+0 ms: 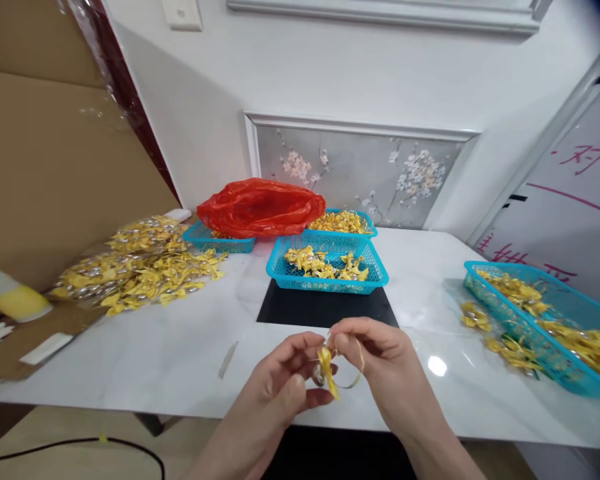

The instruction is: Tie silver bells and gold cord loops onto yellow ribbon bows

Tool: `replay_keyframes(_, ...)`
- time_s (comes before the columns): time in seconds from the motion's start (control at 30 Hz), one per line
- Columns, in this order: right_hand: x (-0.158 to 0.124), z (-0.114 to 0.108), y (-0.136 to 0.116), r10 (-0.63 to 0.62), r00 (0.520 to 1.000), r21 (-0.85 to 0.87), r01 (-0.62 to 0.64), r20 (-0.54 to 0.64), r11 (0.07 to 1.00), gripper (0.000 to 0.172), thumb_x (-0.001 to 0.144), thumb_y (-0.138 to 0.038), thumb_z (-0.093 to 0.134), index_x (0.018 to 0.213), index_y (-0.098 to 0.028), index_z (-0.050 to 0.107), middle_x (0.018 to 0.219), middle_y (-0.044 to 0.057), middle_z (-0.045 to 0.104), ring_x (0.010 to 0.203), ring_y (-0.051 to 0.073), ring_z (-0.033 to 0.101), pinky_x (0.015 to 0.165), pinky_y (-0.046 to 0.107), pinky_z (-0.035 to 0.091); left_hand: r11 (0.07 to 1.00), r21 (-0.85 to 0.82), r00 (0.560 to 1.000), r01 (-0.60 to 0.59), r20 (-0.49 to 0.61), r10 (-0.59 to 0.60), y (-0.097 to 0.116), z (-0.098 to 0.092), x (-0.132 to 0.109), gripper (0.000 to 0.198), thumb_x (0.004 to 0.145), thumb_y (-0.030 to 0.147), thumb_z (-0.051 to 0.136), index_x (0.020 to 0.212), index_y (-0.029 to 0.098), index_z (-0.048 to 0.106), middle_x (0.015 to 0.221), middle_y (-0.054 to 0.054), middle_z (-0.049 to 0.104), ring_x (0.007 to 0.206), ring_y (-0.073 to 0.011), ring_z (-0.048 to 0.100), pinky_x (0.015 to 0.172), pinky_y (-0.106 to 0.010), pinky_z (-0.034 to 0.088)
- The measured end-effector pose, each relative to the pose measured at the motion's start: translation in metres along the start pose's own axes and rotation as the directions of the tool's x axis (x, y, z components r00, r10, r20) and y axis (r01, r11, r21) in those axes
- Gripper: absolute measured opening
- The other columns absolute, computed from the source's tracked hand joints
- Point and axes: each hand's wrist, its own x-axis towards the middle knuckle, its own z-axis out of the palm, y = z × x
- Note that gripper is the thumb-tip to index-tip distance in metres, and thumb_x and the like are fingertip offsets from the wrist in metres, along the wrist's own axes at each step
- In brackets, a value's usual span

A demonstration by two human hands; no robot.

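At the front edge of the table, my left hand is closed around a yellow ribbon ornament with a small shiny silver ball on it. My right hand pinches the top of a thin gold loop that curves out beside the ornament. Both hands are close together, their fingertips nearly meeting above the yellow piece. Exactly how the loop joins the ornament is hidden by the fingers. Just beyond them, a black mat lies under the front of a blue basket holding several similar yellow pieces.
A red plastic bag rests over another blue basket; a further basket stands behind. Yellow ornaments pile up at left, near a cardboard box. At right, a large blue basket has loose ornaments beside it.
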Motion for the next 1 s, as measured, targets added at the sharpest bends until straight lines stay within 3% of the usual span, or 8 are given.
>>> replay_keyframes(0.1, 0.003, 0.000, 0.009, 0.038, 0.999, 0.051, -0.037, -0.028, 0.998, 0.012, 0.079, -0.038, 0.078, 0.081, -0.026, 0.078, 0.075, 0.000, 0.071, 0.066, 0.011, 0.061, 0.058, 0.019, 0.050, 0.999, -0.033, 0.999, 0.031, 0.011, -0.031, 0.001, 0.000, 0.002, 0.032, 0.082, 0.044, 0.073, 0.104, 0.021, 0.070, 0.105, -0.007, 0.065, 0.101, -0.0218, 0.057, 0.084, -0.033, 0.053)
replay_keyframes(0.23, 0.004, 0.006, 0.018, 0.088, 0.996, 0.102, -0.085, -0.030, 0.991, 0.018, 0.077, -0.044, 0.079, 0.079, -0.026, 0.078, 0.074, 0.000, 0.069, 0.064, 0.011, 0.058, 0.056, 0.019, 0.047, 0.998, -0.029, 0.994, 0.058, -0.089, -0.061, 0.000, 0.004, 0.004, 0.014, 0.083, 0.031, 0.075, 0.088, 0.018, 0.072, 0.091, -0.003, 0.063, 0.085, -0.0153, 0.056, 0.077, -0.028, 0.054)
replay_keyframes(0.37, 0.006, 0.009, 0.025, 0.118, 0.991, 0.089, -0.112, -0.064, 0.990, 0.022, 0.076, -0.045, 0.080, 0.081, -0.024, 0.077, 0.077, 0.001, 0.068, 0.062, 0.009, 0.051, 0.054, 0.019, 0.042, 0.994, -0.100, 0.993, 0.043, -0.105, -0.054, 0.001, 0.004, 0.004, 0.020, 0.087, 0.028, 0.070, 0.071, 0.016, 0.067, 0.078, -0.001, 0.063, 0.073, -0.0119, 0.055, 0.070, -0.023, 0.053)
replay_keyframes(0.6, 0.005, 0.005, 0.035, 0.112, 0.990, -0.002, -0.112, -0.089, 0.994, 0.022, 0.079, -0.044, 0.078, 0.085, -0.023, 0.075, 0.078, 0.001, 0.063, 0.063, 0.010, 0.050, 0.058, 0.021, 0.044, 0.972, -0.236, 0.988, -0.011, -0.153, -0.026, 0.003, -0.003, -0.001, 0.020, 0.089, 0.022, 0.069, 0.070, 0.015, 0.066, 0.076, -0.001, 0.064, 0.072, -0.0112, 0.057, 0.069, -0.022, 0.055)
replay_keyframes(0.7, 0.000, 0.005, 0.028, 0.020, 0.999, -0.096, -0.017, 0.036, 0.995, 0.016, 0.085, -0.038, 0.072, 0.081, -0.023, 0.073, 0.095, 0.002, 0.065, 0.059, 0.008, 0.051, 0.055, 0.020, 0.045, 0.923, -0.385, 0.977, 0.017, -0.188, -0.096, 0.003, -0.012, -0.006, 0.017, 0.088, 0.019, 0.069, 0.072, 0.013, 0.066, 0.078, -0.004, 0.066, 0.072, -0.0116, 0.060, 0.064, -0.021, 0.055)
replay_keyframes(0.77, 0.005, 0.010, 0.019, -0.019, 0.978, -0.202, 0.061, 0.206, 0.978, 0.015, 0.091, -0.036, 0.064, 0.084, -0.025, 0.071, 0.089, 0.001, 0.065, 0.057, 0.009, 0.054, 0.056, 0.021, 0.049, 0.891, -0.452, 0.967, 0.025, -0.215, -0.136, 0.004, -0.023, -0.012, 0.016, 0.086, 0.017, 0.069, 0.071, 0.012, 0.066, 0.073, -0.005, 0.066, 0.066, -0.0117, 0.062, 0.059, -0.021, 0.055)
replay_keyframes(0.87, 0.024, 0.035, 0.000, 0.002, 0.872, -0.418, 0.232, 0.489, 0.878, 0.015, 0.092, -0.032, 0.060, 0.082, -0.026, 0.070, 0.070, -0.001, 0.063, 0.058, 0.012, 0.058, 0.054, 0.019, 0.048, 0.849, -0.528, 0.952, -0.013, -0.268, -0.151, 0.004, -0.042, -0.021, 0.010, 0.084, 0.016, 0.069, 0.076, 0.011, 0.067, 0.068, -0.003, 0.064, 0.060, -0.0090, 0.063, 0.059, -0.018, 0.053)
replay_keyframes(1.0, 0.055, 0.098, -0.019, -0.053, 0.767, -0.553, 0.506, 0.639, 0.661, 0.019, 0.089, -0.017, 0.055, 0.077, -0.023, 0.069, 0.069, -0.003, 0.068, 0.060, 0.012, 0.061, 0.058, 0.020, 0.046, 0.799, -0.594, 0.940, -0.089, -0.315, -0.129, -0.006, -0.064, -0.033, 0.010, 0.082, 0.018, 0.072, 0.089, 0.014, 0.067, 0.080, -0.001, 0.068, 0.062, -0.0060, 0.066, 0.061, -0.016, 0.052)
